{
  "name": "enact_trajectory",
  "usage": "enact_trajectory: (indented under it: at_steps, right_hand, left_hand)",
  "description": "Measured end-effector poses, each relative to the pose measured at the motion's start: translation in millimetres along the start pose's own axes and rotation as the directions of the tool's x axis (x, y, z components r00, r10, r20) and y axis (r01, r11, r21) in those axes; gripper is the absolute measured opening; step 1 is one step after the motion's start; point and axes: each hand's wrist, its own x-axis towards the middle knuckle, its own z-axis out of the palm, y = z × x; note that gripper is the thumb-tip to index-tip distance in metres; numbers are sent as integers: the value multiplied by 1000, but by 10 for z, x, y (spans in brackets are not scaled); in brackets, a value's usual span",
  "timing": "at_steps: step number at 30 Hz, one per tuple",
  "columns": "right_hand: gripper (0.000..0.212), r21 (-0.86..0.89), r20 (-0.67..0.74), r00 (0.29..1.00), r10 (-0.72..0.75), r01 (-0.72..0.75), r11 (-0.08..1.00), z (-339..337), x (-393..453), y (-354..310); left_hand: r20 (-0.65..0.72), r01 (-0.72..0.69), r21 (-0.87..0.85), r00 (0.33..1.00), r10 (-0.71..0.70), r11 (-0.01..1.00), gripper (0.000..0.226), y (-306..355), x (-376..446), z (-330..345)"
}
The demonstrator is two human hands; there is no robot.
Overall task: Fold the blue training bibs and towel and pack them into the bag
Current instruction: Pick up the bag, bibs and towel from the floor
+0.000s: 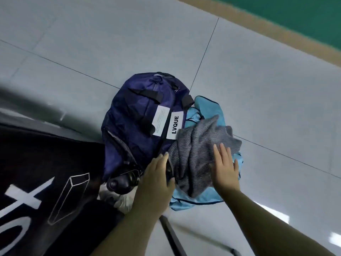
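Head view, looking down on a pale tiled floor (258, 74). A navy duffel bag (136, 115) lay just beyond the left hand (156, 178), its two black carry straps (145, 94) on top and two white tags on its side, one of them a label (175, 125) reading "LVQUE". The left hand rested at the bag's near end, where the bag met the towel; its fingers were extended and only lightly bent, and no grasp could be made out.

The grey striped towel (195, 154) lay crumpled, unfolded, between the two hands and touching the bag's right side. The right hand (224, 166) lay flat on the towel's right part, fingers straight and together, pressing or touching rather than gripping.

The light blue training bibs (208, 108) with dark edging lay bunched under and around the towel: one part showed beyond the right hand, against the bag; another part (195, 200) showed nearer the person, below the towel and between the forearms. Towel and bibs were all outside the bag, on the floor.

Just left of the left hand, at the bag's near end, sat a black rounded object (123, 182) whose identity could not be told, with crumpled white material (118, 198) beneath it. Further left a black garment with white printed shapes (46, 182) filled the corner. A thin dark strap or bar (171, 235) crossed the floor between the forearms.
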Motion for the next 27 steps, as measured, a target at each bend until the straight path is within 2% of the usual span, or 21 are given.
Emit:
enact_trajectory:
  at_steps: [3,7,12,15,17,19,22,24,27]
  right_hand:
    - [71,14,-26,999,34,-33,999,78,260,102]
    - [103,75,-3,997,74,-73,994,107,569,225]
    - [134,33,174,974,143,-151,988,104,933,328]
    - [139,28,276,946,172,-186,982,192,1074,376]
    - [139,44,323,927,189,-214,976,284,1114,405]
    - [134,64,360,913,193,-230,971,390,1131,448]
    - [114,83,348,920,182,-224,971,554,1120,525]
    - [108,106,329,928,174,-219,970,639,1111,559]
    - [112,118,310,941,138,-182,976,726,1119,614]
  left_hand:
    - [14,1,2,1000,-1,1000,65,-82,176,205]
    - [102,32,-43,994,-27,999,63,-102,319,496]
    - [134,81,-99,989,-68,992,69,-197,675,752]
    - [120,168,-273,983,-140,947,77,-263,857,938]
    - [156,175,-333,979,-128,926,78,-258,866,1086]
    - [205,126,-254,976,-74,959,67,-243,838,1226]
    - [272,-26,63,962,8,998,48,-233,911,1290]
    - [298,-15,211,953,-50,977,49,-229,1044,1234]
    - [338,-27,295,938,-78,955,49,-279,1214,1129]
